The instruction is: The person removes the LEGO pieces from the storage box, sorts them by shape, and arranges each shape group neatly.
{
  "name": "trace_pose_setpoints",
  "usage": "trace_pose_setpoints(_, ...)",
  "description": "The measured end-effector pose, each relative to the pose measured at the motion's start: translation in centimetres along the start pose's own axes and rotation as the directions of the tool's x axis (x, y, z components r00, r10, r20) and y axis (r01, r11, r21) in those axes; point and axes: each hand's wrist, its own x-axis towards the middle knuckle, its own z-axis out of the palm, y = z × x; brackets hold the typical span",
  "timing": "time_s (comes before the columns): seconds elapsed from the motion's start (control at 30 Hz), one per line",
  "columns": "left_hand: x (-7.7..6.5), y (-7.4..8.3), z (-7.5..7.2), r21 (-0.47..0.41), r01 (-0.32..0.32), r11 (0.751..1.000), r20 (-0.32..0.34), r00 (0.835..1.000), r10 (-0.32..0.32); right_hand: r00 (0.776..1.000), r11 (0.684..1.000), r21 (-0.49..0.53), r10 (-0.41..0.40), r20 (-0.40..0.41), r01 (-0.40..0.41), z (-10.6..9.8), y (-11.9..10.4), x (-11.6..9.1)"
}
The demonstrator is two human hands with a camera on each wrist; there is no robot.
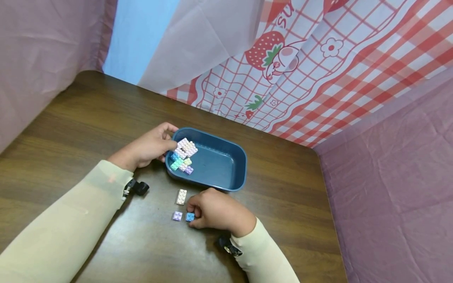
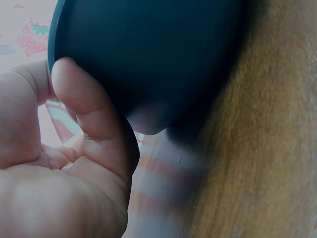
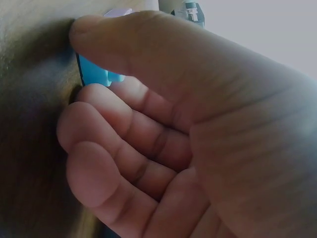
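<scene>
My left hand [image 1: 152,147] grips the left end of a dark blue plastic bin [image 1: 226,184], its thumb over the rim. The left wrist view shows curled fingers against the outer wall of the bin [image 2: 148,49]. Pale pink, blue, green, yellow and purple toy bricks [image 1: 185,149] lie heaped at the bin's left end. On the table in front, my right hand [image 1: 216,210] pinches a small blue brick [image 1: 190,216] between thumb and fingers; the right wrist view shows part of this brick [image 3: 94,72]. A lilac brick [image 1: 177,215] sits just left of it, and a cream brick [image 1: 181,197] lies behind.
The brown wooden table [image 1: 283,220] extends around the bin. A red-and-white strawberry-patterned cloth [image 1: 283,78] hangs behind, with plain mauve cloth [image 1: 389,177] at the right and more at the left. Small black cameras are strapped to both wrists.
</scene>
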Motion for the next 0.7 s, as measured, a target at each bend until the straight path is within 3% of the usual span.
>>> trace_pose_setpoints(0.7, 0.09, -0.21, -0.09, 0.0, -0.004, 1.0, -0.002, 1.0, 0.004, 0.999, 0.999, -0.027, -0.03, -0.027, 0.029, -0.28, -0.15, -0.45)
